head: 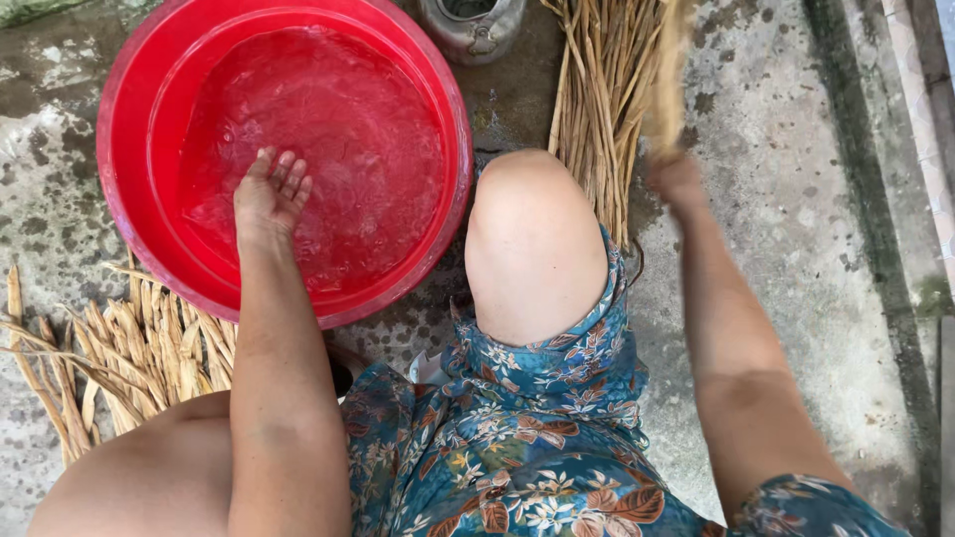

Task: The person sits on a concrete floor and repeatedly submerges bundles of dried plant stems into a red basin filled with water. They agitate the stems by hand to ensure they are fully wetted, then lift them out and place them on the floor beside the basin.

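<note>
A large red plastic basin (129, 129) holds rippling water on the wet concrete ground. My left hand (269, 194) hangs over the water inside it, fingers loosely apart, holding nothing. My right hand (676, 179) is blurred to the right of my bare knee and grips a tan dried stalk (668, 89) that points up toward the top of the view. A bundle of long dried stalks (597, 99) lies on the ground between the basin and my right hand.
A pile of short dried stalk pieces (129, 348) lies at the left, below the basin. A metal kettle (473, 30) stands at the top centre. My knees and blue floral clothing (537, 438) fill the bottom. A raised concrete edge (920, 199) runs along the right.
</note>
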